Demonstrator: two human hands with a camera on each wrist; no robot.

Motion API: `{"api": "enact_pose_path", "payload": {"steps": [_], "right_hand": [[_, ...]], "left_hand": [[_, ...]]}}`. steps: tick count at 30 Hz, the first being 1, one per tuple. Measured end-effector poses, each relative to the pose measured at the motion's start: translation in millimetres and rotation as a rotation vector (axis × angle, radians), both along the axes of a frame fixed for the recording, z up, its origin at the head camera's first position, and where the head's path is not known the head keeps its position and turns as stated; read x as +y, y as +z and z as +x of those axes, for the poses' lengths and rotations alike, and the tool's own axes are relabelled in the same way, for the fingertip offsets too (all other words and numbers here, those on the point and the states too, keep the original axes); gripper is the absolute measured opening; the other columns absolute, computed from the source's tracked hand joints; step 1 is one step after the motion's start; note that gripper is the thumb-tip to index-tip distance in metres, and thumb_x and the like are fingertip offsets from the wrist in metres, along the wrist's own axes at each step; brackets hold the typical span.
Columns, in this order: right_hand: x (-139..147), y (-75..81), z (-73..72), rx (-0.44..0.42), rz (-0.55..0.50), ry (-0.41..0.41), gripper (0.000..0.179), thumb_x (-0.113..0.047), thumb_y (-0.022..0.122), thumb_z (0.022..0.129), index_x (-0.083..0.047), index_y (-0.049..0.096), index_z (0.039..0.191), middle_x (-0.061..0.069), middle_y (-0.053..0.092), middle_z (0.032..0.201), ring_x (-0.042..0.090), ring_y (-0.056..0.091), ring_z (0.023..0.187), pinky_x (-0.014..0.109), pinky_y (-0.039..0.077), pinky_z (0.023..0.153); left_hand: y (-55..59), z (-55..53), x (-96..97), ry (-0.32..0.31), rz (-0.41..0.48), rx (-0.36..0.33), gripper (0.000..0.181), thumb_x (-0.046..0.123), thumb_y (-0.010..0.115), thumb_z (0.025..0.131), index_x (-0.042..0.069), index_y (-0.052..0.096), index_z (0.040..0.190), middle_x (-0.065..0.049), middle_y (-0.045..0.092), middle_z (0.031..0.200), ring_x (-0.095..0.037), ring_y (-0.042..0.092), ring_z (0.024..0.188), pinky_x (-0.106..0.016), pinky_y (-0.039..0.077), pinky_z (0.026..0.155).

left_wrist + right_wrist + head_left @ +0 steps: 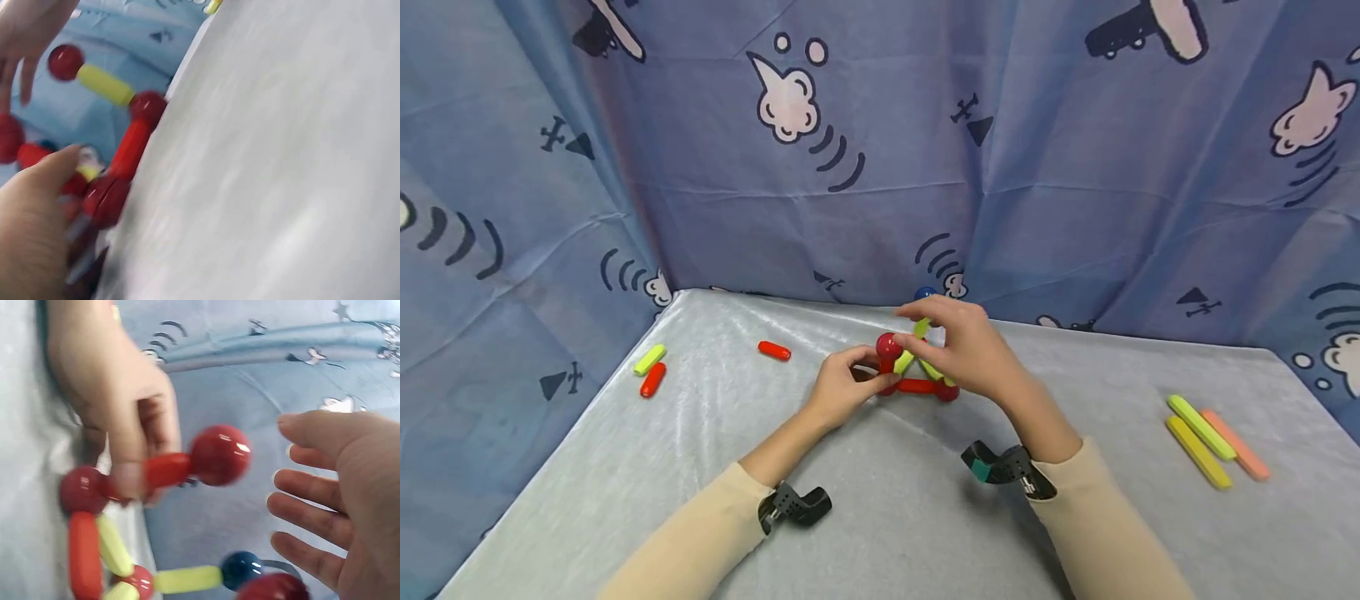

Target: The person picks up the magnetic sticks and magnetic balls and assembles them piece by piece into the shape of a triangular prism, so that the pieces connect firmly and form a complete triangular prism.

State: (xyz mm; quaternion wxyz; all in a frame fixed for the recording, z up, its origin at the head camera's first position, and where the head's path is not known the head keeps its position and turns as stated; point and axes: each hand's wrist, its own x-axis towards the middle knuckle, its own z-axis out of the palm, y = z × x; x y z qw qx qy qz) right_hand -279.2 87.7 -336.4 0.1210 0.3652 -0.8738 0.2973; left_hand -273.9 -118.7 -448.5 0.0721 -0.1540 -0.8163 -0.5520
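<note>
A frame of red and yellow-green rods joined by balls stands on the cloth-covered table between my hands. My left hand (837, 390) pinches an upright red rod (167, 470) with thumb and fingers. A shiny red ball (890, 345) tops that rod, and another red ball (84, 490) sits at its foot. From the foot, a red rod (916, 386) runs along the table to a red corner ball (948, 391). Beside the top ball is my right hand (340, 487), its fingers loosely extended and apart from it. A blue ball (242, 569) caps a yellow-green rod (187, 580) behind.
To the left lie a yellow-green rod (650, 359) and a short red rod (653, 379), with another red rod (774, 350) nearer the frame. Longer green (1201, 427), orange (1236, 444) and yellow (1198, 452) rods lie at right. A blue patterned curtain (880, 150) hangs behind.
</note>
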Motion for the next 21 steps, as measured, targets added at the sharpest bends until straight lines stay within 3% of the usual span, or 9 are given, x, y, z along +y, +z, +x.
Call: {"api": "enact_pose_path", "payload": {"steps": [4, 6, 8, 11, 13, 15, 18, 21], "right_hand": [[16.3, 4.6, -6.0, -0.096, -0.087, -0.082, 0.028, -0.024, 0.072, 0.095, -0.011, 0.073, 0.119, 0.007, 0.073, 0.116, 0.023, 0.067, 0.103, 0.047, 0.059, 0.092], [24.6, 5.3, -10.6, -0.151, -0.12, -0.116, 0.028, -0.026, 0.07, 0.096, -0.011, 0.072, 0.12, 0.008, 0.073, 0.118, 0.025, 0.068, 0.104, 0.049, 0.058, 0.094], [32.7, 4.0, -15.6, -0.201, -0.145, -0.133, 0.03, -0.028, 0.069, 0.097, -0.01, 0.072, 0.121, 0.009, 0.073, 0.119, 0.025, 0.069, 0.105, 0.049, 0.057, 0.095], [42.1, 1.7, -22.3, -0.26, -0.164, -0.129, 0.032, -0.032, 0.067, 0.098, -0.012, 0.071, 0.123, 0.008, 0.072, 0.121, 0.024, 0.069, 0.105, 0.041, 0.058, 0.095], [47.3, -1.0, -26.2, -0.303, -0.199, -0.122, 0.032, -0.032, 0.066, 0.099, -0.012, 0.071, 0.123, 0.01, 0.072, 0.121, 0.02, 0.069, 0.105, 0.031, 0.058, 0.092], [50.5, -4.7, -29.8, -0.327, -0.243, -0.128, 0.032, -0.031, 0.064, 0.1, -0.011, 0.07, 0.124, 0.011, 0.071, 0.123, 0.014, 0.068, 0.104, 0.02, 0.056, 0.088], [51.2, -12.9, -36.3, -0.352, -0.306, -0.137, 0.034, -0.029, 0.062, 0.102, -0.01, 0.067, 0.129, 0.013, 0.068, 0.129, 0.007, 0.064, 0.104, 0.011, 0.052, 0.086], [47.3, -24.1, -44.4, -0.406, -0.354, -0.12, 0.039, -0.027, 0.059, 0.103, -0.01, 0.061, 0.139, 0.012, 0.062, 0.14, 0.012, 0.062, 0.113, 0.011, 0.052, 0.088]], "left_hand": [[14.5, -6.4, -19.7, -0.069, -0.234, 0.019, 0.046, 0.03, 0.082, 0.085, 0.012, 0.068, 0.125, -0.006, 0.073, 0.117, -0.019, 0.069, 0.104, -0.034, 0.058, 0.092], [26.7, -9.4, -35.5, -0.084, -0.306, 0.024, 0.049, 0.031, 0.079, 0.088, 0.01, 0.065, 0.13, -0.009, 0.071, 0.123, -0.023, 0.068, 0.109, -0.039, 0.057, 0.095], [37.6, -12.9, -53.8, -0.056, -0.362, 0.035, 0.046, 0.028, 0.075, 0.091, 0.008, 0.065, 0.132, -0.012, 0.07, 0.127, -0.028, 0.066, 0.113, -0.044, 0.056, 0.097], [49.0, -14.0, -80.6, 0.073, -0.509, 0.041, 0.041, 0.025, 0.07, 0.094, 0.011, 0.066, 0.132, -0.011, 0.067, 0.132, -0.031, 0.064, 0.119, -0.05, 0.053, 0.099], [51.8, -13.5, -96.0, 0.155, -0.645, 0.026, 0.041, 0.024, 0.07, 0.093, 0.013, 0.066, 0.132, -0.011, 0.065, 0.135, -0.034, 0.061, 0.123, -0.054, 0.051, 0.1], [52.9, -11.8, -107.9, 0.188, -0.763, 0.002, 0.043, 0.022, 0.071, 0.09, 0.013, 0.066, 0.132, -0.012, 0.062, 0.137, -0.037, 0.058, 0.127, -0.057, 0.049, 0.101], [51.0, -11.2, -119.9, 0.171, -0.854, -0.023, 0.042, 0.016, 0.071, 0.088, 0.012, 0.068, 0.129, -0.014, 0.064, 0.133, -0.037, 0.059, 0.126, -0.056, 0.049, 0.102], [48.4, -12.1, -124.2, 0.156, -0.892, -0.014, 0.031, 0.012, 0.071, 0.089, 0.011, 0.074, 0.12, -0.013, 0.071, 0.12, -0.035, 0.064, 0.117, -0.054, 0.052, 0.098]]}}
